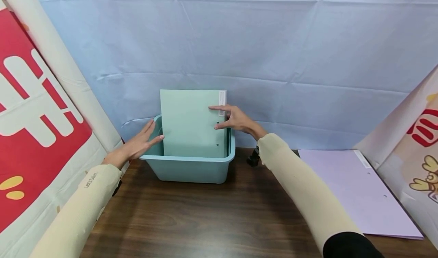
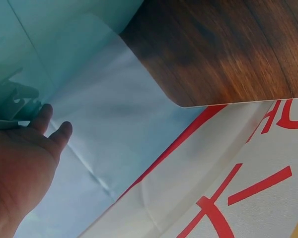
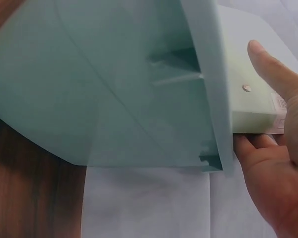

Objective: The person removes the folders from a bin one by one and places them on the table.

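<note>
A pale green folder (image 1: pixel 188 121) with a white label near its top right corner stands upright in a blue-green plastic basin (image 1: pixel 191 171). My right hand (image 1: pixel 236 118) holds the folder by its right edge, with the thumb (image 3: pixel 270 69) on the front face and some fingers tucked behind the edge. At the basin's left rim is my left hand (image 1: pixel 140 142), its fingers straight and its thumb pointing to the folder's left edge. In the left wrist view, the fingertips (image 2: pixel 63 130) show right beside the rim. The folder's lower part is hidden by the basin's front wall.
On the right of the dark wooden table (image 1: pixel 205 216) lies a lilac folder (image 1: pixel 352 189) with a white label. A light blue cloth (image 1: pixel 239 49) hangs behind the basin. Red and white printed cloth (image 1: pixel 44 98) hangs on the left, and another printed cloth (image 1: pixel 424 147) on the right.
</note>
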### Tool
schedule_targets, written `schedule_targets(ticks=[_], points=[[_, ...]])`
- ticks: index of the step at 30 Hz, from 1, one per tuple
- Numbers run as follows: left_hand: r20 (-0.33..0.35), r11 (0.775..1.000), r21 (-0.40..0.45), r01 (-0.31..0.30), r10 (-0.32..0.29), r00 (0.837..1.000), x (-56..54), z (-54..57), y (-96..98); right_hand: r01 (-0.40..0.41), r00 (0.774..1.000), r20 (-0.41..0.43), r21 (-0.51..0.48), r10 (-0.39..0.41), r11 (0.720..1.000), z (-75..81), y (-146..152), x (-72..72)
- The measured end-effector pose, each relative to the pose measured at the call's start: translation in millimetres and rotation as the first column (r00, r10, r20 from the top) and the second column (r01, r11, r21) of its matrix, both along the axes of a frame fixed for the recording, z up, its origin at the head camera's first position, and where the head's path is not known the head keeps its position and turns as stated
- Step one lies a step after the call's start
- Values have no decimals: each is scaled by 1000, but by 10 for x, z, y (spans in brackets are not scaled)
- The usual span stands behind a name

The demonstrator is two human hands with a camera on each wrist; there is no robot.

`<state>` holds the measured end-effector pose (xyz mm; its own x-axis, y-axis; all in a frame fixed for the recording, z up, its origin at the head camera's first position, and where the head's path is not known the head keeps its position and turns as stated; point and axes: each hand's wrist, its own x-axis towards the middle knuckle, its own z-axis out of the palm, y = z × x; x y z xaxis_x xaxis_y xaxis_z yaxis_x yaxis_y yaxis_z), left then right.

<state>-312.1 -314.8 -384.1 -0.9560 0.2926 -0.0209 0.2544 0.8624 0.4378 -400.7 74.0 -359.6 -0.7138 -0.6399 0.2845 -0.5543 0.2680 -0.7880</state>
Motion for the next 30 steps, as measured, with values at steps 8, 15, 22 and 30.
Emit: schedule_targets(ticks=[8, 15, 22, 30], points=[[-5, 1000, -15, 1, -1, 1000, 1, -10, -15, 140, 989, 69, -92, -134, 986, -70, -66, 40], [-4, 1000, -12, -2, 2, 1000, -1, -8, -32, 204, 977, 98, -196, -188, 959, -113, -142, 84], [6, 1000, -14, -1, 1, 1000, 7, -18, -40, 238, 971, 92, -221, -223, 946, -157, -156, 109], [-15, 1000, -24, -1, 1, 1000, 18, -1, -35, 235, 968, 145, -236, -205, 943, -71, -138, 181]])
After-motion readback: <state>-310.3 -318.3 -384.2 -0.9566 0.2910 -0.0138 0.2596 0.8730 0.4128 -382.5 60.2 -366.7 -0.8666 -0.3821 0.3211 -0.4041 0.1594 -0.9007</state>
